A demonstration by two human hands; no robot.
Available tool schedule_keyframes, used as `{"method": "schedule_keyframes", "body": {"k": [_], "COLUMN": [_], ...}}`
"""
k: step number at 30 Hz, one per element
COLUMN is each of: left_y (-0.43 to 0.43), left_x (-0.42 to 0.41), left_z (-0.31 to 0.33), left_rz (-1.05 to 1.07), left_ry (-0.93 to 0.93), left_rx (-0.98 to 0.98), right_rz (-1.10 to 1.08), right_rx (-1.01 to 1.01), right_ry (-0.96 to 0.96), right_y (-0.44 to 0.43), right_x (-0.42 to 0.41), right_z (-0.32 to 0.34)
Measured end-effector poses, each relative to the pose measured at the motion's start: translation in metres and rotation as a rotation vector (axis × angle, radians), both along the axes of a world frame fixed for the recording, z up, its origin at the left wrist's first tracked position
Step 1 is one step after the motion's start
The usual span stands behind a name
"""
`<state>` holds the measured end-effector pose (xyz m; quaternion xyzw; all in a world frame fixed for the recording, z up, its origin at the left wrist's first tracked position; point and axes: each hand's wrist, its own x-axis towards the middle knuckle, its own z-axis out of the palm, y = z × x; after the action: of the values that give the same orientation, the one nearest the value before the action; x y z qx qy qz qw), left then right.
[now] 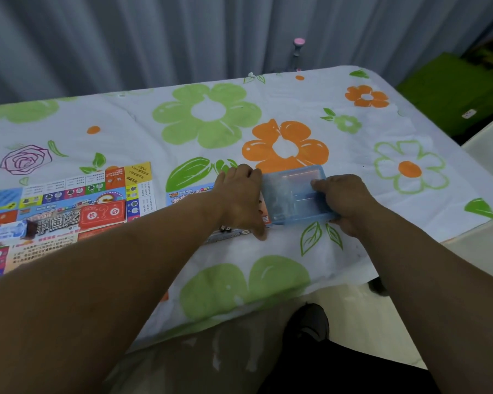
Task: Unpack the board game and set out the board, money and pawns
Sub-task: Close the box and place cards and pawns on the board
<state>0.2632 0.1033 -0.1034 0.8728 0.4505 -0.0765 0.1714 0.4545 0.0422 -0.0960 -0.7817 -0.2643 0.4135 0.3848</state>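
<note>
Now both hands grip the tray [293,194]: left hand [241,194] on its left edge, right hand [343,200] on its right; board [66,211] lies well left, with bare cloth [268,109] beyond

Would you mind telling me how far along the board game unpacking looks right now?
Done: the game board lies unfolded on the tablecloth, a small packet resting on it. In hand: the left hand and right hand grip the translucent blue box. Left: no money or pawns are visibly set out.
</note>
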Motion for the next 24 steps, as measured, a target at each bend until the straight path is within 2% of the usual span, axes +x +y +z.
{"method": "schedule_keyframes", "body": {"k": [2,4,10,13,20,24], "left_y": [-0.002,-0.003,-0.004,-0.007,-0.007,-0.003], "left_x": [0.001,0.004,0.006,0.006,0.006,0.004], "left_z": [0.001,0.002,0.008,0.011,0.010,0.012], "left_rz": [-0.014,-0.026,-0.023,-0.023,-0.028,-0.010], "left_ry": [-0.015,-0.037,-0.077,-0.086,-0.073,-0.086], "left_rx": [0.006,0.020,0.019,0.004,-0.018,-0.007], "right_rz": [0.096,0.192,0.327,0.343,0.316,0.341], "right_rx": [-0.008,-0.035,-0.128,-0.131,-0.012,-0.069], "right_ry": [-0.011,0.066,0.166,0.280,0.177,0.299], "right_y": [0.000,0.001,0.001,0.000,0.002,-0.002], "right_x": [-0.009,-0.021,-0.033,-0.034,-0.042,-0.031], "right_z": [-0.001,-0.001,0.000,-0.002,-0.003,0.005]}}
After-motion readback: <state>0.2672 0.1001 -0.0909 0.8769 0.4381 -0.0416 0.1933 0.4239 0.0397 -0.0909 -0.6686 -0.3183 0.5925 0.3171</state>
